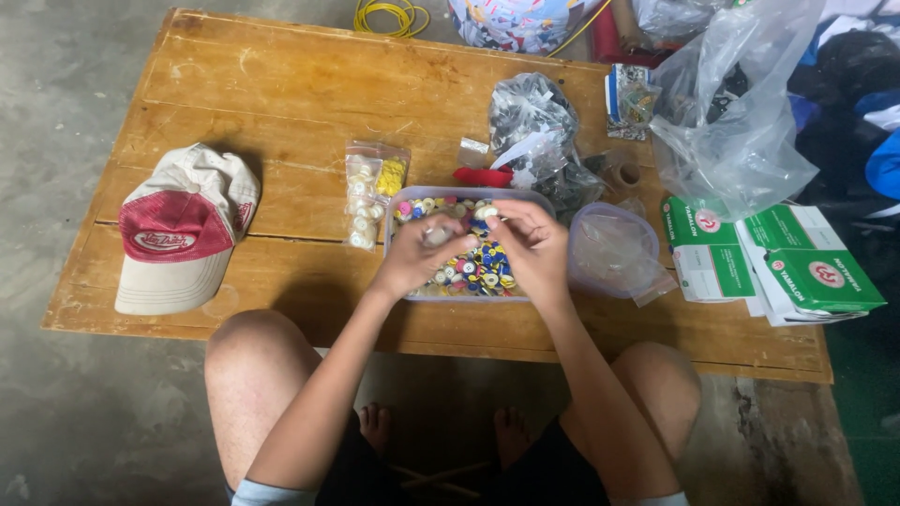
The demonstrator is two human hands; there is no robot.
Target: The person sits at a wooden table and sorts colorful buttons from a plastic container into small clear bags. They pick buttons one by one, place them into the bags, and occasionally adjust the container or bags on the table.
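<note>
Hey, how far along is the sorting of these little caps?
Done: small bags of white and yellow pieces lie beside the tray. In hand: the left hand and right hand pinch single pieces over it. Left: the tray is full of mixed colours; the clear tub looks empty.

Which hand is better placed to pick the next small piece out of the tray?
Probably the right hand. It hovers over the clear tray of small colourful pieces, and its fingers seem free. The left hand already pinches a small pale piece, so it is occupied.
</note>
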